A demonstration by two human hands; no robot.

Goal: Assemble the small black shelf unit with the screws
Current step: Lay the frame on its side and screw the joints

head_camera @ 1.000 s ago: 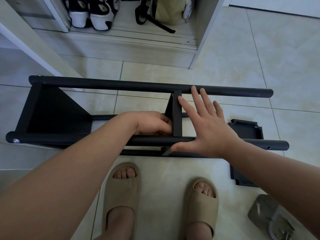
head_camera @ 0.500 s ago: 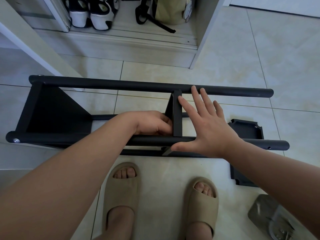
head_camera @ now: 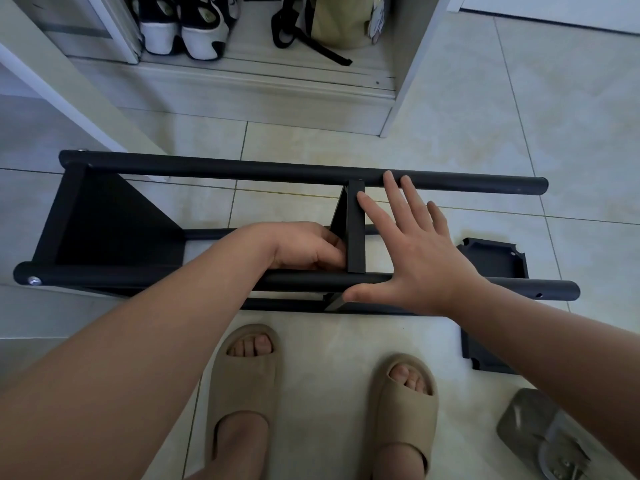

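On the tiled floor [head_camera: 554,116], just ahead of two sandalled feet: one black shelf unit [head_camera: 242,171], part-built, lying on its side. End panel [head_camera: 104,230] at left fitted, with a screw head [head_camera: 34,280] showing at the end of the near pole [head_camera: 138,277]. Middle panel [head_camera: 356,237] stands between the near and far poles, apparently not yet fastened. Third panel [head_camera: 495,261] lies loose on the floor beneath the poles' right ends; an open hole [head_camera: 538,295] shows there. Right grip [head_camera: 419,258]: spread flat, palm on the near pole, fingers reaching the middle panel and the far pole, bracing. Left grip [head_camera: 304,245]: fingers curled against the panel's left face, blurred; whether they pinch a screw, a tool or the panel's edge cannot be told. Clear bag [head_camera: 540,434] at lower right, contents unclear. Hazards, as judged: the panel may slide along the poles and lose its holes if the bracing palm eases; round poles may roll on smooth tile under a sideways push; the poles' unfixed right ends may splay and skew the panel; a screw driven at a slant may cross-thread; a dropped screw would fall through the frame and roll away.
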